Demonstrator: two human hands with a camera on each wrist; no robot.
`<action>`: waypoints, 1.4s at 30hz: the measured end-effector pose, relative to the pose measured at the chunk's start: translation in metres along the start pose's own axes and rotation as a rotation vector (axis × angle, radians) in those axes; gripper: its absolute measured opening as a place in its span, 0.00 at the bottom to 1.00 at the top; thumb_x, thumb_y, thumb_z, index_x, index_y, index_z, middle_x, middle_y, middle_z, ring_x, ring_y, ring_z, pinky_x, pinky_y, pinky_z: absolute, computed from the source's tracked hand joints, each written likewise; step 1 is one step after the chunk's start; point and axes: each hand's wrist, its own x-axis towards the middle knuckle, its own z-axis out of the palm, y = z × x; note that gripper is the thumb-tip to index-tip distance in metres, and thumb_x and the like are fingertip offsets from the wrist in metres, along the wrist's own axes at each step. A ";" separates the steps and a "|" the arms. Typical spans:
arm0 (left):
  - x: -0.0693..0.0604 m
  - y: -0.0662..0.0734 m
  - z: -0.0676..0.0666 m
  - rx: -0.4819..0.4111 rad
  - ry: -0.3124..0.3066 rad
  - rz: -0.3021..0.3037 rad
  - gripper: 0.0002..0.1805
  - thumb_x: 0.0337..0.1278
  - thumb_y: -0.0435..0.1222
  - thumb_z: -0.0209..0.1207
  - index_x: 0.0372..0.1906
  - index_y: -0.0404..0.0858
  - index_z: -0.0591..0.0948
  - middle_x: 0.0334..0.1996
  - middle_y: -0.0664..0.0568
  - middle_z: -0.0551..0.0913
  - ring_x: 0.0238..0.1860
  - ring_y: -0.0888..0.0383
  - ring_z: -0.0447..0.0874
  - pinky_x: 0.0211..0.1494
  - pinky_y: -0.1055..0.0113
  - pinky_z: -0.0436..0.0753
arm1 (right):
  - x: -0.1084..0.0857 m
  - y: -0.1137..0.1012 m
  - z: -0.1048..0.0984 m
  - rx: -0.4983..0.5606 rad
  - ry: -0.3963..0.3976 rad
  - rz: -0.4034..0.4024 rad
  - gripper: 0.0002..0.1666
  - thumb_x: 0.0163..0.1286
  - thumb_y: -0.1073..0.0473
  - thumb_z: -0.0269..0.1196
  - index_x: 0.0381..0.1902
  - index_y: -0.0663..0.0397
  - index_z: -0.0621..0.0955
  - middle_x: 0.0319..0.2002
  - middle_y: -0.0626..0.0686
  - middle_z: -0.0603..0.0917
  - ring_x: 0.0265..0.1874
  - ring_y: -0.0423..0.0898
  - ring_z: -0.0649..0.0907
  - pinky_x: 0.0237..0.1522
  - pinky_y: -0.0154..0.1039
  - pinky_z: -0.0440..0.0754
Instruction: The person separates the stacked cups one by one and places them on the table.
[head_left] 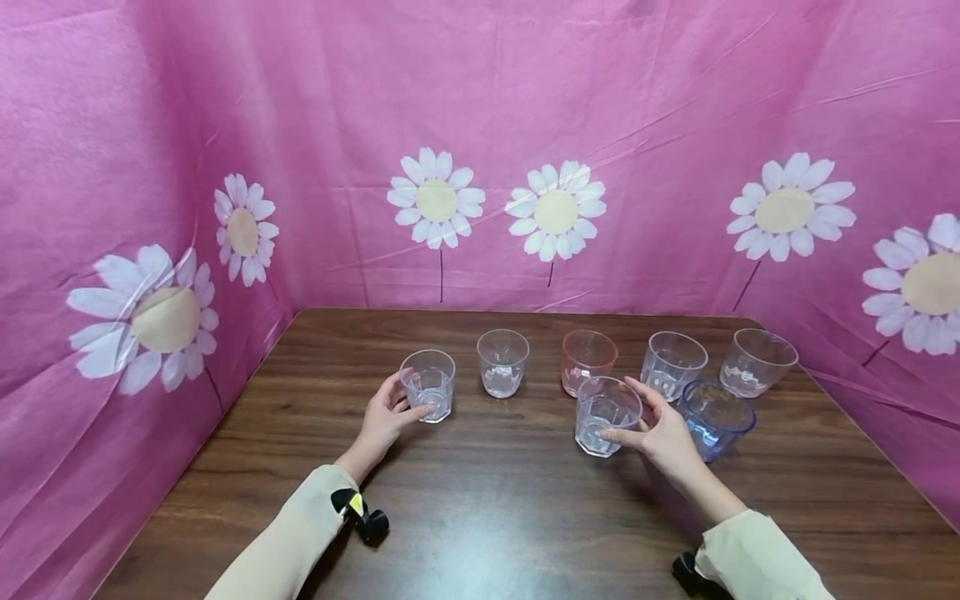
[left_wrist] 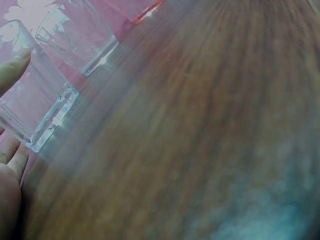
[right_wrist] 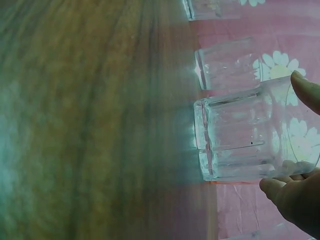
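My left hand (head_left: 382,427) holds a clear faceted plastic cup (head_left: 437,377) at the left end of the cups, thumb on the near side and fingers behind. In the left wrist view the same cup (left_wrist: 42,97) stands upright at the table, part of the hand cut off by the frame. My right hand (head_left: 670,435) grips another clear cup (head_left: 606,407), nearer to me and just in front of a red-tinted cup (head_left: 588,360). The right wrist view has that clear cup (right_wrist: 237,132) between thumb and fingers. Close behind the right hand sits a blue cup (head_left: 716,421).
Along the back of the brown wooden table (head_left: 480,500) stand more clear cups: one (head_left: 502,360) between the left cup and the red one, another (head_left: 673,360) to the right, and one (head_left: 757,362) farthest right. Pink cloth (head_left: 480,92) with daisies surrounds the table.
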 end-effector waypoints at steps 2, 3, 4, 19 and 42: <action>0.000 0.000 0.000 -0.002 0.007 0.005 0.36 0.47 0.15 0.65 0.65 0.22 0.66 0.63 0.28 0.71 0.63 0.37 0.72 0.64 0.59 0.75 | 0.000 0.000 0.000 -0.003 -0.002 0.003 0.57 0.52 0.70 0.76 0.74 0.71 0.57 0.71 0.71 0.62 0.69 0.62 0.64 0.65 0.29 0.65; 0.000 0.000 0.000 -0.005 0.011 0.009 0.36 0.46 0.15 0.65 0.65 0.22 0.67 0.63 0.28 0.72 0.62 0.37 0.72 0.63 0.60 0.76 | 0.000 0.001 0.000 -0.002 -0.003 0.002 0.57 0.52 0.70 0.75 0.74 0.70 0.57 0.71 0.71 0.61 0.69 0.62 0.64 0.65 0.29 0.64; 0.000 0.000 0.000 -0.004 0.014 0.015 0.36 0.46 0.15 0.65 0.64 0.22 0.67 0.62 0.27 0.72 0.62 0.37 0.73 0.62 0.62 0.77 | 0.000 0.001 0.000 -0.003 -0.003 0.000 0.56 0.52 0.70 0.75 0.74 0.70 0.57 0.72 0.70 0.61 0.70 0.61 0.63 0.65 0.28 0.64; -0.001 0.008 0.000 -0.077 -0.011 0.019 0.38 0.43 0.12 0.64 0.65 0.21 0.67 0.62 0.26 0.72 0.62 0.38 0.72 0.59 0.68 0.78 | -0.002 -0.003 -0.002 0.033 -0.022 -0.019 0.60 0.53 0.71 0.74 0.76 0.69 0.52 0.73 0.71 0.58 0.72 0.65 0.58 0.66 0.25 0.62; -0.017 0.019 0.028 -0.098 -0.141 -0.005 0.38 0.42 0.14 0.67 0.64 0.21 0.68 0.61 0.26 0.73 0.61 0.38 0.74 0.61 0.63 0.78 | -0.017 -0.009 -0.008 -0.116 0.046 -0.182 0.48 0.56 0.71 0.72 0.71 0.71 0.62 0.67 0.70 0.67 0.65 0.49 0.70 0.57 0.18 0.66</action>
